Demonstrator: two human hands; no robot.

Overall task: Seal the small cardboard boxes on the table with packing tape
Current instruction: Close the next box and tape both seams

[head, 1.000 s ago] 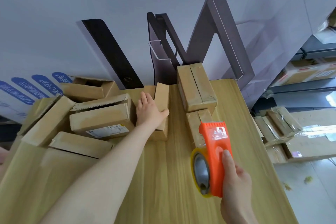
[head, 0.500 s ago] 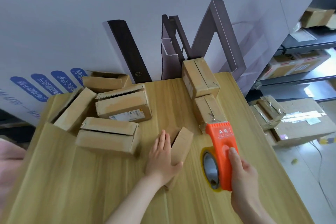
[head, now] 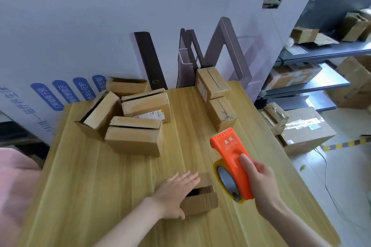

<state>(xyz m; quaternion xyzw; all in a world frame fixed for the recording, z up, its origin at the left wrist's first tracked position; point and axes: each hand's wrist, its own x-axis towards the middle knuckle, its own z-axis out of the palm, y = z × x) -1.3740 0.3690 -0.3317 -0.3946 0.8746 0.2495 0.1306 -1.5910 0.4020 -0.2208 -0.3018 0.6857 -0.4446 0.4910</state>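
Note:
A small cardboard box point(head: 202, 204) lies on the wooden table point(head: 96, 186) near its front, with a dark gap showing at its top flaps. My left hand point(head: 176, 194) rests flat on the box's left part, fingers straight. Just right of the box, my right hand point(head: 261, 182) grips an orange tape dispenser point(head: 230, 152) with a roll of clear tape point(head: 226, 183), its toothed end pointing away from me. Several unsealed boxes point(head: 134, 140) are piled at the back left. Two boxes point(head: 212, 84) stand in a row at the back right.
A large white printed board point(head: 100, 36) stands along the table's far edge. Right of the table are metal shelves point(head: 313, 84) with cartons and a big carton point(head: 307, 132) on the floor. Pink fabric point(head: 16, 184) shows at the left edge.
My left hand has dragged the small box from the back of the table to the front. The right hand with the dispenser has stayed beside it on the right.

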